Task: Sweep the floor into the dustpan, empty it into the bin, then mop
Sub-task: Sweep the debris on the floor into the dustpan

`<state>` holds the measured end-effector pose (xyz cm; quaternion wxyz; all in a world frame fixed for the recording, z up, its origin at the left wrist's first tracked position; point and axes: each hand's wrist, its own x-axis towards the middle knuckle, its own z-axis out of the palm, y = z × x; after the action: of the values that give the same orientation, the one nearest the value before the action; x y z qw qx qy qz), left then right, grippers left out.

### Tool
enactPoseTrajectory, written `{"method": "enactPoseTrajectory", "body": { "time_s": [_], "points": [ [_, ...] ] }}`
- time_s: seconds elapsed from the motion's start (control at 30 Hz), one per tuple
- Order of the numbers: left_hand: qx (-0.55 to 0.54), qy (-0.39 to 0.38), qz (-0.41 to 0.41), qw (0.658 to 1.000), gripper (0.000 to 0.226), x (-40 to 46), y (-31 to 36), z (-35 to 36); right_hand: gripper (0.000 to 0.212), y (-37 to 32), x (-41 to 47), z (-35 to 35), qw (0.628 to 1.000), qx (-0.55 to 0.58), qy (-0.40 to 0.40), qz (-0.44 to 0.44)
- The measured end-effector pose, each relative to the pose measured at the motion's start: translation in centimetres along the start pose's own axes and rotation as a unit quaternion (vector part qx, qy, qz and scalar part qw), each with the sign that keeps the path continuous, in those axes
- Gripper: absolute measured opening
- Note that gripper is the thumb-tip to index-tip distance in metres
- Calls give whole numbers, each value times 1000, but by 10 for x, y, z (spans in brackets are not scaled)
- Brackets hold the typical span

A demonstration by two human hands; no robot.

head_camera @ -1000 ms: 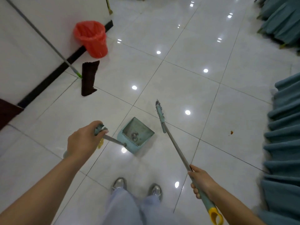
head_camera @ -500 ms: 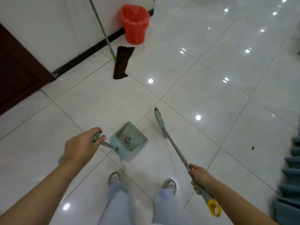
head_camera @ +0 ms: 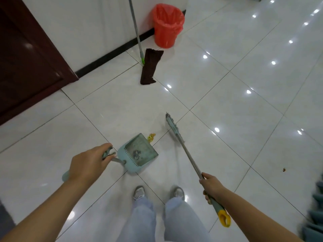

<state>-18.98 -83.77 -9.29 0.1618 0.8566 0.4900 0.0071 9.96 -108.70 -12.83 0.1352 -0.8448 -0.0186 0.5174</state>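
Observation:
My left hand (head_camera: 88, 163) grips the handle of a teal dustpan (head_camera: 138, 152) that has grey dust and scraps inside. A yellow scrap (head_camera: 151, 137) lies on the tiles at the pan's far corner. My right hand (head_camera: 210, 186) grips the grey pole of a broom, whose narrow teal head (head_camera: 172, 125) is just right of the pan. The red-lined bin (head_camera: 167, 25) stands by the wall at the top. A mop with a dark brown cloth head (head_camera: 150, 67) leans on the wall next to the bin.
A dark wooden door (head_camera: 26, 58) fills the left. A small brown crumb (head_camera: 284, 169) lies on the white tiles at the right. Teal fabric-covered chairs (head_camera: 314, 215) edge the lower right. My shoes (head_camera: 158, 192) stand just behind the dustpan.
The view has turned left, so bin and mop shifted rightward and the door came into view. A yellow scrap now shows at the dustpan's far corner. Both hands keep their grips.

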Motion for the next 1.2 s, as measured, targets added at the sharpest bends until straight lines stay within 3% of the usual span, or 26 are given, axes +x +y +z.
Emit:
{"method": "enactPoseTrajectory", "body": {
  "time_s": [0.67, 1.0, 1.2],
  "points": [
    [33, 15, -16, 999, 28, 5, -53, 23, 53, -67, 72, 21, 988, -156, -12, 9],
    [38, 31, 0, 999, 27, 13, -58, 26, 47, -68, 40, 55, 978, -175, -115, -17],
    [41, 28, -31, 998, 25, 17, -58, 28, 52, -56, 16, 63, 970, -162, -180, -2]
  ]
}}
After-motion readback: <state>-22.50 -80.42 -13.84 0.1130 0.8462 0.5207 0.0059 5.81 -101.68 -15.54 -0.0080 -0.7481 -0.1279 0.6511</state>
